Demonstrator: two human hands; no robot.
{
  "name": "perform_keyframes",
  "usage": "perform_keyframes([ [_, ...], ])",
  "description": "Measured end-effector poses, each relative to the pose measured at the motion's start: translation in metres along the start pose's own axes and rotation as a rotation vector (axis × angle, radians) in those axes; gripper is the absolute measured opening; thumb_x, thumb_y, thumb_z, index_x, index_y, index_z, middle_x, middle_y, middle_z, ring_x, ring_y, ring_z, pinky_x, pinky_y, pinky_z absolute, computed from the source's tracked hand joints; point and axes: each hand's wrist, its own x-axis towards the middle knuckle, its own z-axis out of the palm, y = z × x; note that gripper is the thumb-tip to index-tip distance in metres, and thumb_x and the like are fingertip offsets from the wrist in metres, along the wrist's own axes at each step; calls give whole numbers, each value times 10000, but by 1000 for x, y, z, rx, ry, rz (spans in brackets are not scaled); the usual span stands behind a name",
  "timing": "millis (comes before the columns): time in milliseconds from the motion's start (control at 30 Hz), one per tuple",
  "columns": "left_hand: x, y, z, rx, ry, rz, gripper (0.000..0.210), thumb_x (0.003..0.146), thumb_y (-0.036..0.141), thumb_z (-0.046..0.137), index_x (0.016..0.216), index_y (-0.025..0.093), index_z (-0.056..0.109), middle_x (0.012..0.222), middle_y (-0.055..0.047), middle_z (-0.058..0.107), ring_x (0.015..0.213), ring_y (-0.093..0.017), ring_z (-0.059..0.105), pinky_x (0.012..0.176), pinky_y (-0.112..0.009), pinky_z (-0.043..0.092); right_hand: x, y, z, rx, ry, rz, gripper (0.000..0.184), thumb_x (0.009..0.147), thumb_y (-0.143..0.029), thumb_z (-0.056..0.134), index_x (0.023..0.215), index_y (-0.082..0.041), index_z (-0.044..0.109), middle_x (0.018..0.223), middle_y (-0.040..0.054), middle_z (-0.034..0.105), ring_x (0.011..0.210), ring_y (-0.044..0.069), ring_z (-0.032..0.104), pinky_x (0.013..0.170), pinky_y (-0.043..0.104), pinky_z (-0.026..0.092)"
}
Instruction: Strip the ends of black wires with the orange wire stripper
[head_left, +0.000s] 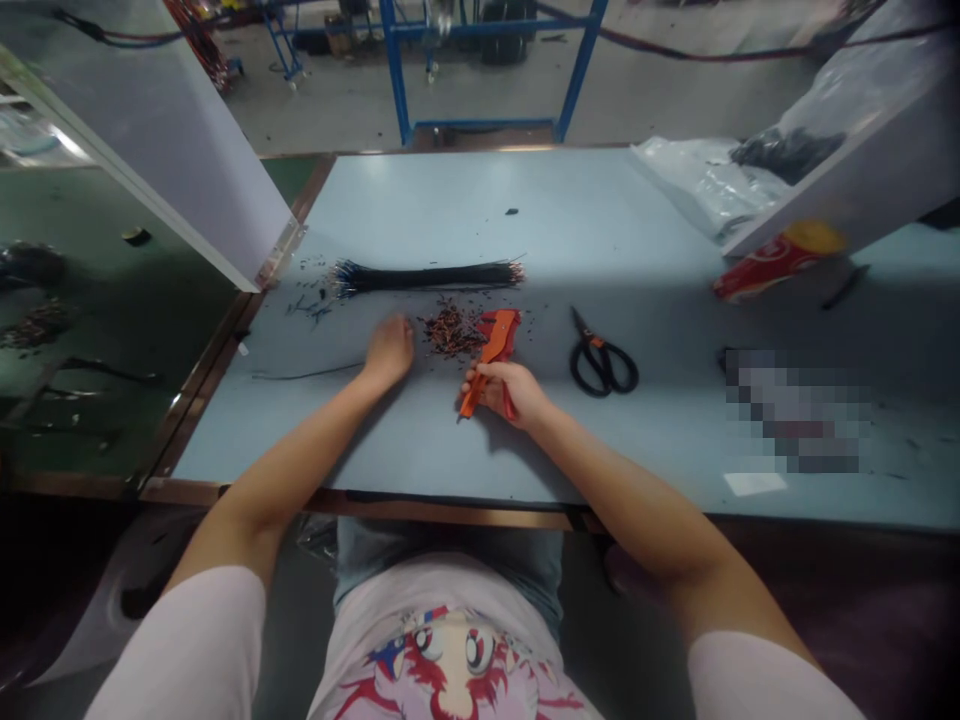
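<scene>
I'm getting a dim, slightly hazy feed, with the surface (667, 440) brightest toward its far edge and shaded across its right side. A soft shadow sits beneath the right hand (506, 390). I see glare on the plastic bag (697, 185), blur on the left hand (390, 345), wide-angle stretching and dark right corners; a blocky pixelated patch (795, 415) hides detail.

The right hand (517, 395) grips an orange-red tool (498, 340).

Shirt (367, 620): pale pink, its front bearing a cartoon print (454, 665) in red, white and blue. Sleeves (191, 640): short, plain, of the same pale tone, ending above the elbows. Trousers (360, 552): faded blue, visible beyond the shirt's hem. Left hand (391, 345) and right hand (512, 390): bare.
</scene>
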Motion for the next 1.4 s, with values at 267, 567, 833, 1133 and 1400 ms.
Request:
perform_keyframes([
  [267, 18, 48, 25, -235, 15, 15, 126, 915, 203, 374, 941, 179, 495, 1140, -114, 629, 1047, -185, 602, 904, -313, 467, 1, 0, 2, -28, 16, 22, 69, 777, -81, 523, 821, -131, 539, 681, 38, 629, 593, 195, 652, 602, 377, 566],
  [567, -33, -7, -36, -6, -144, 59, 102, 839, 248, 475, 795, 195, 550, 774, -54, 630, 737, -200, 583, 702, -327, 442, 2, -2, 4, 15, 9, 34, 71, 804, -59, 514, 822, -120, 545, 679, 50, 626, 590, 204, 654, 584, 379, 569],
  [833, -25, 32, 8, 45, -227, 266, 167, 860, 237, 433, 863, 182, 591, 925, -88, 643, 892, -230, 586, 761, -333, 421, 0, -4, 4, 1, 23, 46, 90, 831, -66, 483, 803, -110, 557, 665, 50, 629, 582, 200, 658, 569, 366, 570],
  [1133, -5, 43, -12, 0, -7, 273, 250, 904, 307, 424, 1004, 216, 635, 986, -59, 680, 872, -205, 611, 712, -294, 418, 2, -1, 4, 18, -3, 20, 69, 805, -72, 506, 817, -124, 550, 671, 39, 624, 582, 188, 639, 585, 376, 571],
  [1400, -18, -9, -11, 100, 89, 71, 236, 872, 281, 450, 963, 185, 645, 923, -79, 676, 859, -222, 613, 713, -297, 426, 3, -2, 0, 63, -15, 47, 62, 787, -84, 522, 825, -121, 554, 706, 45, 626, 624, 204, 646, 618, 408, 570],
])
